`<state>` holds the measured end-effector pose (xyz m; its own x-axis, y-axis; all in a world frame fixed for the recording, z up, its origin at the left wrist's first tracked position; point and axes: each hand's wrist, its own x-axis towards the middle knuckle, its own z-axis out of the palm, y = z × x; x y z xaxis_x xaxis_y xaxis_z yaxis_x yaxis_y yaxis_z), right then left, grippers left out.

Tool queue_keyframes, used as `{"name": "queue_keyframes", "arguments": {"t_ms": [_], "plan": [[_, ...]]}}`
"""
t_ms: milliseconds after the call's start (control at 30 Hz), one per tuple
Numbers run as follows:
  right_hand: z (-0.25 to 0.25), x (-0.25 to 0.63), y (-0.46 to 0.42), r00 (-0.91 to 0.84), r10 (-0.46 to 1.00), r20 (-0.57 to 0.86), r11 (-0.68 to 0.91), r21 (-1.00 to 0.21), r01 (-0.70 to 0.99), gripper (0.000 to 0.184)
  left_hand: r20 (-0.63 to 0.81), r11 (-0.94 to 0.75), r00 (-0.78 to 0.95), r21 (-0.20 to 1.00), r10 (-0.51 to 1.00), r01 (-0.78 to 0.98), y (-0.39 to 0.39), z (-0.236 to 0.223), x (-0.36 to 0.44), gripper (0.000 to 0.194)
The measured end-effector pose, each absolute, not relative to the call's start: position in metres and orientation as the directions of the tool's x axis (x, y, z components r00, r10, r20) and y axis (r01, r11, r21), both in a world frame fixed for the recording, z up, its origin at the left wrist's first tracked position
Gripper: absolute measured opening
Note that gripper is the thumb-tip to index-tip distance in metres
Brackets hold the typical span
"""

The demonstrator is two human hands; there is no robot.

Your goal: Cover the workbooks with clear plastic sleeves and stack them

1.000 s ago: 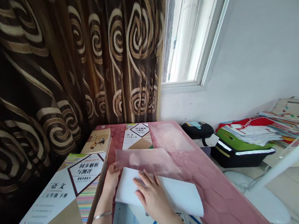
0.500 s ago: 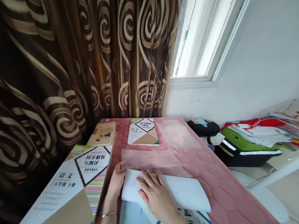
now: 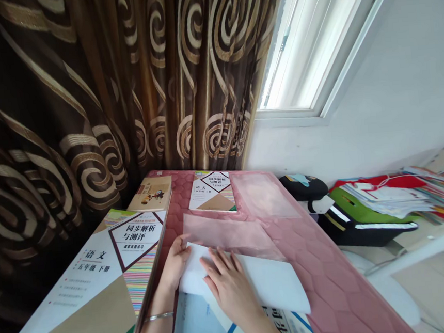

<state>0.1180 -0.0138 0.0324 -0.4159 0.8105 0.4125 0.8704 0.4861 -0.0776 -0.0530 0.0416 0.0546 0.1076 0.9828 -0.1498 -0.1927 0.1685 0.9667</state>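
Fingers spread, right hand [image 3: 228, 285] is on a folded white paper flap [image 3: 272, 276], long axis left-right, right end nearer, over a blue-and-white paperback [image 3: 197, 324]; left hand [image 3: 178, 261] at flap's left corner, can't tell if gripping. Big white-and-tan workbook [image 3: 97, 296] reads 语文.

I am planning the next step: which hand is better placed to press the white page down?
Probably the right hand: it lies spread on the white page, while the left hand is at the page's left corner.
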Motion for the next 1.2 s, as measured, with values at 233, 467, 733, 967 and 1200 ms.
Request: {"name": "queue_keyframes", "arguments": {"t_ms": [233, 467, 733, 967, 1200], "plan": [[0.03, 0.117, -0.011, -0.424, 0.812, 0.4, 0.496, -0.093, 0.863, 0.039, -0.089, 0.092, 0.031, 0.988, 0.996, -0.126, 0.045, 0.04, -0.052, 0.045], [0.035, 0.118, -0.012, -0.44, 0.81, 0.388, 0.514, -0.108, 0.851, 0.036, -0.024, 0.054, -0.143, 0.977, 0.989, 0.208, 0.052, 0.029, -0.052, 0.028], [0.031, 0.127, -0.022, -0.207, 0.895, 0.396, 0.286, -0.151, 0.946, 0.036, -0.022, 0.103, -0.235, 0.936, 0.972, 0.337, 0.058, 0.024, -0.054, 0.021], [0.022, 0.124, -0.019, -0.19, 0.905, 0.382, 0.268, -0.164, 0.949, 0.036, -0.058, 0.126, -0.218, 0.941, 0.974, 0.313, 0.059, 0.021, -0.055, 0.028], [0.024, 0.123, -0.021, -0.228, 0.892, 0.389, 0.31, -0.161, 0.937, 0.036, -0.085, 0.118, -0.155, 0.969, 0.984, 0.219, 0.056, 0.02, -0.057, 0.039]]}}
